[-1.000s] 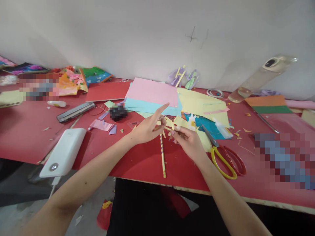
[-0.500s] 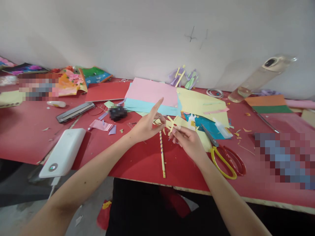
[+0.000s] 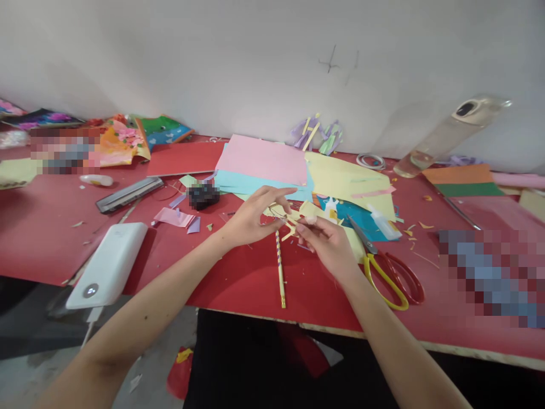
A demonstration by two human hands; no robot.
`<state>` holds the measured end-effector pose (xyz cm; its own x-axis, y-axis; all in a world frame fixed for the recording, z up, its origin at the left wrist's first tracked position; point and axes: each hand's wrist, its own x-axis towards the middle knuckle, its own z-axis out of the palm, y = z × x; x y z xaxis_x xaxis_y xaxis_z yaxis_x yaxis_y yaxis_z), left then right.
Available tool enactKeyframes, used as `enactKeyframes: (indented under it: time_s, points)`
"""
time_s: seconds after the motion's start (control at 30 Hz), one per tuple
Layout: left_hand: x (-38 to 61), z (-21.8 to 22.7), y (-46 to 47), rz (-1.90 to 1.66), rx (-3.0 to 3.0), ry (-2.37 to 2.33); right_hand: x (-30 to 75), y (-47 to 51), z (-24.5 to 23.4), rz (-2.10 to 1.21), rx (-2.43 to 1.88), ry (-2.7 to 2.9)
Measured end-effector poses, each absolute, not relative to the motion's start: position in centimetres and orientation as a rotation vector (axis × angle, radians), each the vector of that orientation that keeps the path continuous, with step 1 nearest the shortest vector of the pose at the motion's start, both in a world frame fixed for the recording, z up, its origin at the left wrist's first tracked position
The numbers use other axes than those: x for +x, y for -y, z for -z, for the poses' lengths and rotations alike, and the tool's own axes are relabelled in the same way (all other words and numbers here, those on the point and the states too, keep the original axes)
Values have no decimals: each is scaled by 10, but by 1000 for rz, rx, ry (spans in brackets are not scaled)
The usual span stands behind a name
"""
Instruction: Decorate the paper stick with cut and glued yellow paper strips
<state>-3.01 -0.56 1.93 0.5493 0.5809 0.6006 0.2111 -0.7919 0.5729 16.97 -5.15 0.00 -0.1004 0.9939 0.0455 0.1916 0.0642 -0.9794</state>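
Over the red table, my left hand and right hand pinch small yellow strips together; assembly looks partway, pencil and scissors untouched.

The worktop has a matt red face, and its front edge shows pale raw board. The pink sheet, the yellow sheet and the thin yellow strips between the hands look like smooth matt paper. The scissors have dull metal blades and glossy yellow and red plastic handles. The power bank is smooth white plastic. The bottle is clear and glossy.
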Motion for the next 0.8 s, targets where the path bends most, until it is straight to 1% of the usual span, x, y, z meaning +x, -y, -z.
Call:
enactKeyframes:
  time_s: [0.2, 0.37, 0.5, 0.7, 0.8]
  points:
    - [-32, -21, 5, -1204, 2299, -685, 171, 49, 4, -1003, -1251, 1365]
    - [-32, -13, 2, -1225, 1955, -649, 171, 47, 11, -955, -1249, 1304]
    - [-31, -12, 1, -1167, 1732, -562, 171, 47, 11, -930, -1254, 1288]
    - [-29, -12, 3, -1125, 1772, -623, 171, 48, 8, -923, -1275, 1291]
    - [-30, -12, 2, -1116, 1802, -645, 170, 48, 7, -998, -1268, 1247]
